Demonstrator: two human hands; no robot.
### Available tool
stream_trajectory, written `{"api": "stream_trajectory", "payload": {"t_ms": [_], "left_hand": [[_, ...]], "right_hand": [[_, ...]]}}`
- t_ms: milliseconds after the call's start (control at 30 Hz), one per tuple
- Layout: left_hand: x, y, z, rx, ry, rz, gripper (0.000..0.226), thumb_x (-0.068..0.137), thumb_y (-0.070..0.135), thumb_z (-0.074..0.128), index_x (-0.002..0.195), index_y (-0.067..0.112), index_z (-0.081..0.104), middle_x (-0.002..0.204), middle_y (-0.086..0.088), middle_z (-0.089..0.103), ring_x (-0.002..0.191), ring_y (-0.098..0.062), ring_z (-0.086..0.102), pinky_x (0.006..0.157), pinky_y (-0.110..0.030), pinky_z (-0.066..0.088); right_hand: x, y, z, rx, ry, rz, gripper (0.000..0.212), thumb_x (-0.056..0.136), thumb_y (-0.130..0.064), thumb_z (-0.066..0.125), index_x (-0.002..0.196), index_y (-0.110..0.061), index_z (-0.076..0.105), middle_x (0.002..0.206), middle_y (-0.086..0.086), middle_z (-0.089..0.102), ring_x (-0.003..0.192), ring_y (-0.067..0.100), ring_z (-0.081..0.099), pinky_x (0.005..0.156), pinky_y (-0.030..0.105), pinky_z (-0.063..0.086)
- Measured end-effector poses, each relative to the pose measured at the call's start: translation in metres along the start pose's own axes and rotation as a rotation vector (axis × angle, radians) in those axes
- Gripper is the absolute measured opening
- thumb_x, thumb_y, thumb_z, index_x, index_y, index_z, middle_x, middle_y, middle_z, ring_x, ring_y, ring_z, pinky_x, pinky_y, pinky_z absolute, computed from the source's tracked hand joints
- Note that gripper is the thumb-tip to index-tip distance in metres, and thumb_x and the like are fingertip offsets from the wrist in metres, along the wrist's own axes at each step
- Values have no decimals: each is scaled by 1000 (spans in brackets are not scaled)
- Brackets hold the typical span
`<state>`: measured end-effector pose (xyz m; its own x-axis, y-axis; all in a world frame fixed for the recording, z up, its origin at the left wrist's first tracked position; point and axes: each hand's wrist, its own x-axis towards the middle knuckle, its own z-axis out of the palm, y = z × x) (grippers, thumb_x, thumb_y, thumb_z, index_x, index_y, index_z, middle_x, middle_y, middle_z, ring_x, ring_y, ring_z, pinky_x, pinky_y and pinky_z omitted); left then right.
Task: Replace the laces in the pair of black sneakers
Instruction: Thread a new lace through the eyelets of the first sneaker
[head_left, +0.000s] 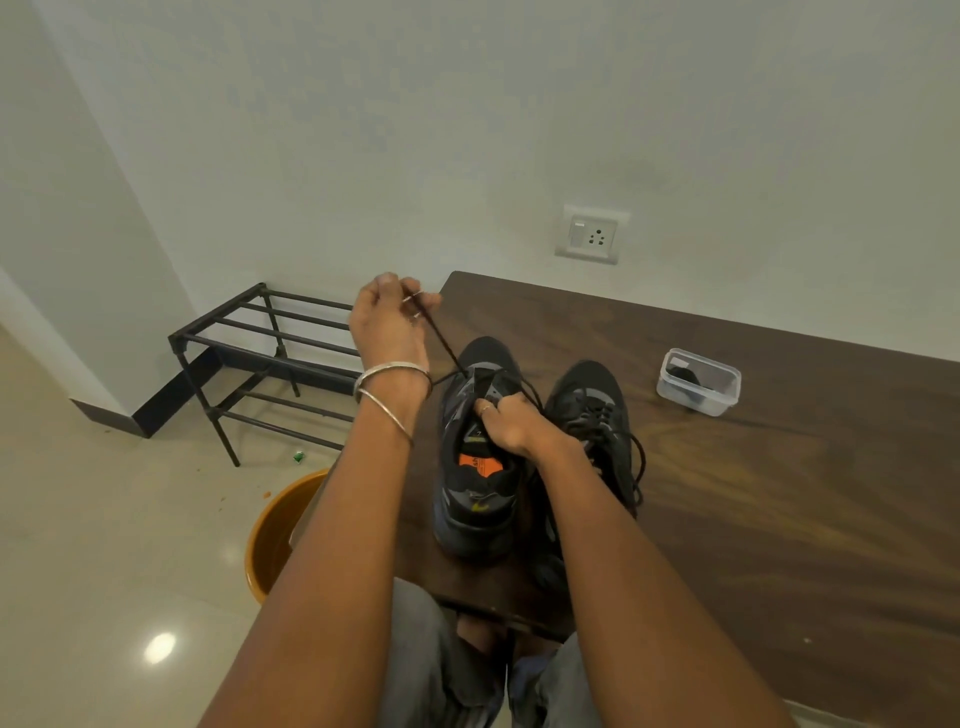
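A pale grey wall (467, 130) with a white switch-and-socket plate (592, 235) backs a dark wood-grain table (779, 493) on which a pair of black sneakers stands side by side, toes toward the wall. The left sneaker (478, 467) carries an orange label (480, 464) on its insole with dark print too small to read, and a small yellow mark (480, 506) at its heel that cannot be made out as a brand. The right sneaker (592, 410) sits touching it at 3 o'clock, its black lace still threaded and trailing loose over its side.

The person's left hand (387, 322), raised above the table's far-left corner at 11 o'clock from the left sneaker, has its fingers curled and pinching the end of a black lace (441, 338), which runs taut and slanting down to the sneaker's front eyelets. Two silver bangles (389, 387) circle that wrist. The right hand (511, 423), a ring on one finger, grips the left sneaker at the tongue and upper eyelets, fingers closed over the shoe's edge.

A clear plastic container (698, 382) holding something dark stands on the table at 2 o'clock from the pair, well apart. On the tiled floor at 9 o'clock stand a black metal shoe rack (270, 358) and, nearer the person, an orange bucket (280, 530).
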<state>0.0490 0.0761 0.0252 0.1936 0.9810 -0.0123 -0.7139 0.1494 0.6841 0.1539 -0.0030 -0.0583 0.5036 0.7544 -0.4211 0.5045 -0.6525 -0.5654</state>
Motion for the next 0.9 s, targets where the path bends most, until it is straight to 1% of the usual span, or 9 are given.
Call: {"api": "stream_trajectory", "payload": {"t_ms": [67,233,367,467,567,633,733,833,900], "left_hand": [[0,3,-8,107,32,-16,16,98,6,45,84,10,53,65,-1,51,47,-11,43,59,-34,51],[-2,-23,-37,1498,-252,122,20,94,24,58,106,12,69,97,-1,66,87,-12,58,79,-20,41],[-3,-43,-42,1810,-327,-23,21,94,24,60,95,8,73,86,-7,66,79,-20,59,72,-30,47],[1,-47,-45,1599,-223,-16,16,91,23,64,90,10,74,87,-5,68,81,-18,61,75,-26,48],[-2,-46,-43,1046,-150,-48,15,91,12,61,79,14,69,81,2,66,75,-11,57,63,-12,42],[1,-37,-39,587,-81,-73,24,95,7,53,74,15,60,84,-2,69,74,-16,56,54,-17,41],[9,-22,-29,87,-60,-73,27,100,6,41,78,15,52,78,-7,72,75,-23,65,63,-28,47],[4,-23,-21,-20,-40,-141,25,102,7,38,83,12,53,65,-3,62,59,-17,60,64,-31,49],[-1,-30,-22,241,-71,-125,24,101,8,40,83,12,56,64,-1,56,51,-11,49,57,-28,45]], "right_hand": [[4,2,3,21,8,3,70,102,-47,27,145,7,37,153,26,31,139,41,33,114,50,30],[9,6,9,82,75,3,71,97,-51,32,141,4,43,146,24,42,131,40,43,109,53,36],[11,9,14,152,133,19,71,94,-51,34,140,3,44,138,23,51,126,37,49,106,48,41],[14,10,17,167,139,24,76,91,-53,35,139,6,43,138,25,51,126,39,49,105,46,41],[16,10,17,170,130,39,78,91,-53,34,141,6,40,140,25,49,126,38,48,107,46,40],[15,7,17,174,112,58,76,96,-49,35,148,6,26,150,24,36,135,39,39,112,47,34],[16,4,19,173,84,68,77,99,-45,35,152,7,14,156,25,22,139,40,31,115,49,29],[18,4,18,228,55,76,81,97,-46,35,152,7,10,158,25,18,139,40,33,114,50,31],[19,4,17,252,41,68,77,98,-43,35,152,7,12,157,23,22,140,39,31,114,49,32]]}}
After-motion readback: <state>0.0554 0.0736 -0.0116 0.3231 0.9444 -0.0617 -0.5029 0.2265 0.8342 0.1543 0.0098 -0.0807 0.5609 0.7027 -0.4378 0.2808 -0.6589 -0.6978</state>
